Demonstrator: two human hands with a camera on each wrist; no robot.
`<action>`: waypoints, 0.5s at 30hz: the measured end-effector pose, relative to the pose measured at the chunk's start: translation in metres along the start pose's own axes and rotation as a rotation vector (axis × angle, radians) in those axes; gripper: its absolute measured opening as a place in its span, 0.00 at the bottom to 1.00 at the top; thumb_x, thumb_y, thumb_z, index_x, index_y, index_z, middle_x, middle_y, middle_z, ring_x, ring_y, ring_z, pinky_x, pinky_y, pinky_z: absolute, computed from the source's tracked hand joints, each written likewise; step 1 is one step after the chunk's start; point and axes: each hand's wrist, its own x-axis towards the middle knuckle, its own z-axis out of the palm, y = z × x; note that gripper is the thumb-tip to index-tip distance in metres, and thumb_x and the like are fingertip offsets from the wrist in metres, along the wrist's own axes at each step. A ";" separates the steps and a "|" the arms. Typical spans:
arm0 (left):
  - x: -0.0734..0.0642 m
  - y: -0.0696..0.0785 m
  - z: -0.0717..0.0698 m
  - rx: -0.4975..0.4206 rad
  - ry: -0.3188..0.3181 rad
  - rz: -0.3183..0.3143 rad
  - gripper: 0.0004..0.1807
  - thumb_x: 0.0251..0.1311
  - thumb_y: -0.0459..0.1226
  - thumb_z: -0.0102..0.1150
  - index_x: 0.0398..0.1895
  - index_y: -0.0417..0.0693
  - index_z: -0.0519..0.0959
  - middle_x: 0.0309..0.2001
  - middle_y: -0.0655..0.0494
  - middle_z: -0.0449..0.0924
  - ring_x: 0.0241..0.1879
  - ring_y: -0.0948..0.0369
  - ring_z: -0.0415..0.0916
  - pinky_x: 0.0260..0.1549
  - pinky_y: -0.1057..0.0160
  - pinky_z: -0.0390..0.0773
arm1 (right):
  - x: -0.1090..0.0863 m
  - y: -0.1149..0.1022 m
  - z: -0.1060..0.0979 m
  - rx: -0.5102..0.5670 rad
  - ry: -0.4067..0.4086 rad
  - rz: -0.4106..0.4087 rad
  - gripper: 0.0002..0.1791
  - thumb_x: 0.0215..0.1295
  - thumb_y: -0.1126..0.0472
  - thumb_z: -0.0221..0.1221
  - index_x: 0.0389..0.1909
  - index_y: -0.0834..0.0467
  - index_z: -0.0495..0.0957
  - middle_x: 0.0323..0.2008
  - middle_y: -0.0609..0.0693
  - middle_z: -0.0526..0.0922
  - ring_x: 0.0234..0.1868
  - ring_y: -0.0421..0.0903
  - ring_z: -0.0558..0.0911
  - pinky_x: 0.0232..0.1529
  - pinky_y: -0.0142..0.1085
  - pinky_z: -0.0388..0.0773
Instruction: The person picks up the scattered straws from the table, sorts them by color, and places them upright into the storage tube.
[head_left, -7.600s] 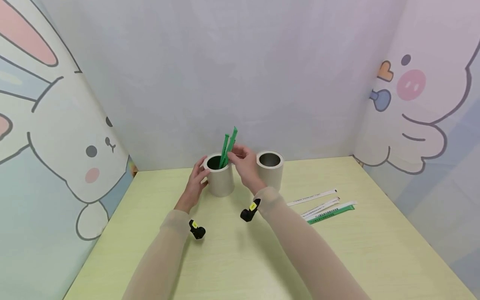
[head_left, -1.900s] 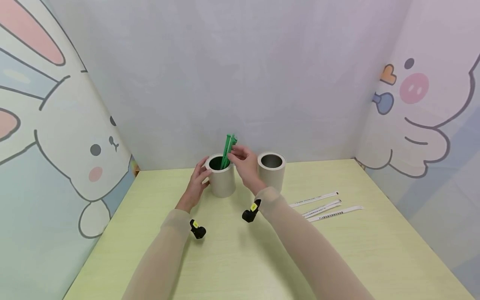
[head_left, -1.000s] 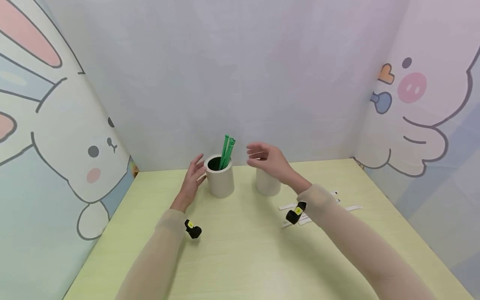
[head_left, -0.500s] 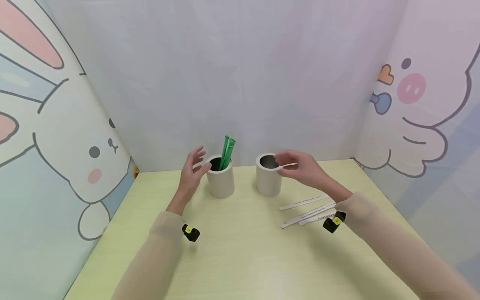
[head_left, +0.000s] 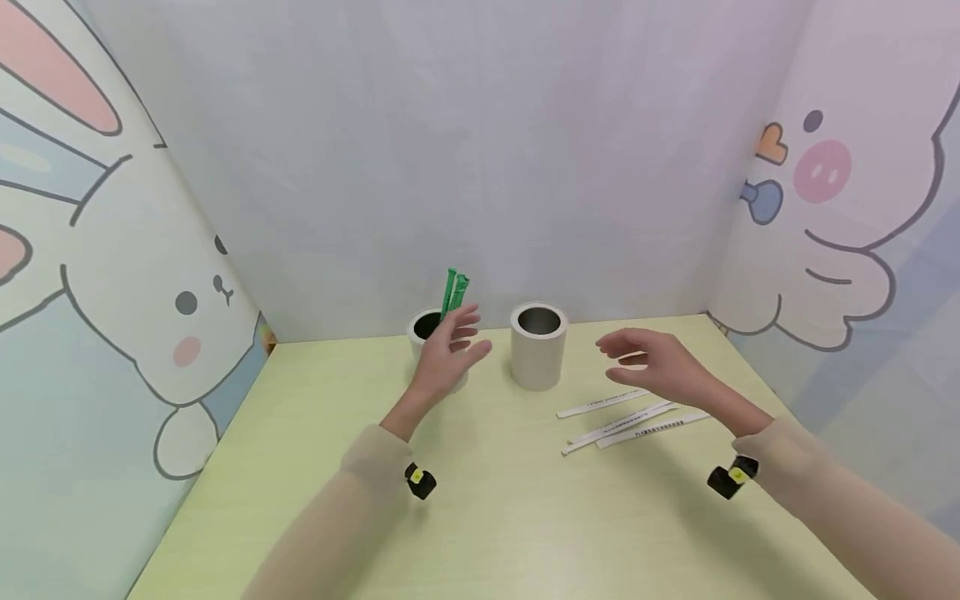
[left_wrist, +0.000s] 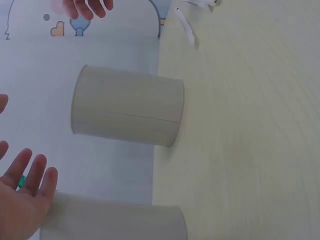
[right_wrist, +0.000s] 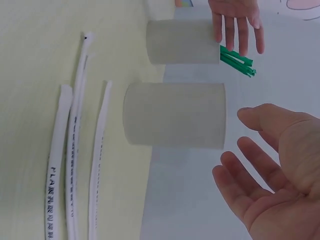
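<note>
Several green-wrapped straws (head_left: 457,292) stand leaning in the left pale cylindrical cup (head_left: 422,322). My left hand (head_left: 444,357) is in front of that cup, fingers loosely spread and holding nothing; it hides much of the cup in the head view. A second pale cup (head_left: 537,358) with a dark inside stands upright to its right. My right hand (head_left: 663,367) hovers above the white-wrapped straws (head_left: 652,429), relaxed and with nothing in it. Those straws lie on the table to the right of the second cup, some overlapping, with printing along them (right_wrist: 52,190).
The light wooden table (head_left: 487,517) runs back to a plain pale curtain (head_left: 480,167). Side cloths with a cartoon rabbit (head_left: 180,350) and a cartoon pig (head_left: 825,242) flank it.
A green straw that lay among the white ones now stands with the others in the left cup. The right hand released the green straws and moved right; the left left the cup's side, shifting right.
</note>
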 end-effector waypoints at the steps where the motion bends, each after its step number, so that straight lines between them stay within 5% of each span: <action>1: 0.001 -0.003 0.005 -0.007 -0.009 -0.011 0.37 0.70 0.40 0.69 0.80 0.50 0.66 0.71 0.47 0.75 0.69 0.41 0.73 0.69 0.43 0.74 | -0.005 0.003 -0.001 -0.006 -0.002 -0.004 0.23 0.65 0.65 0.74 0.61 0.58 0.83 0.56 0.53 0.87 0.56 0.57 0.86 0.56 0.46 0.86; 7: 0.011 -0.017 0.031 -0.067 -0.035 -0.094 0.40 0.72 0.42 0.67 0.83 0.48 0.60 0.76 0.41 0.68 0.75 0.41 0.66 0.73 0.41 0.68 | -0.029 0.019 -0.004 -0.039 -0.003 -0.035 0.23 0.64 0.66 0.74 0.59 0.57 0.83 0.55 0.52 0.87 0.53 0.54 0.87 0.54 0.47 0.87; 15: 0.024 -0.037 0.050 -0.126 -0.067 -0.226 0.40 0.77 0.52 0.59 0.86 0.58 0.55 0.82 0.48 0.60 0.80 0.46 0.58 0.76 0.41 0.63 | -0.051 0.034 0.000 -0.106 -0.015 -0.103 0.23 0.60 0.67 0.76 0.57 0.56 0.85 0.52 0.47 0.88 0.49 0.37 0.85 0.49 0.47 0.88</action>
